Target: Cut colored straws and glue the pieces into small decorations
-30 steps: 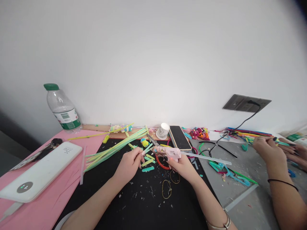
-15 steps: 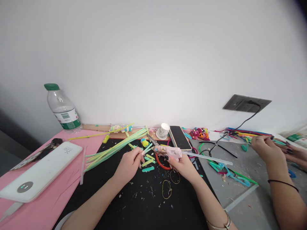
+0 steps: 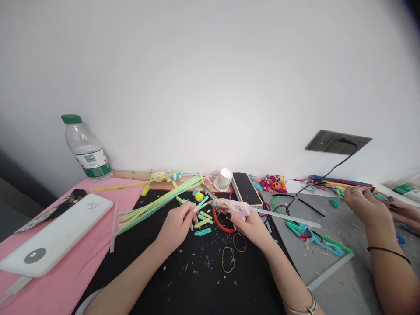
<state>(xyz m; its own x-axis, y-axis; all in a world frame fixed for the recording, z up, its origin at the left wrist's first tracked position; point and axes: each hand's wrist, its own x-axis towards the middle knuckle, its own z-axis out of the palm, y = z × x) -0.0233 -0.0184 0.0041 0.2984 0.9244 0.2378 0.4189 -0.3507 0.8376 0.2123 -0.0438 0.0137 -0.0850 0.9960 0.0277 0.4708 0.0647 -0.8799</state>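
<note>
Glue gun gripped by right hand; left hand pinches straw piece.

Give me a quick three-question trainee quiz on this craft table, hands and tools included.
1. True or false: the right hand holds a pink glue gun.
2. What does the left hand pinch? A) a short straw piece B) the paper cup C) the phone
3. Which mat does the water bottle stand by: the pink mat or the black mat?

Key: 1 true; 2 A; 3 the pink mat.
</note>
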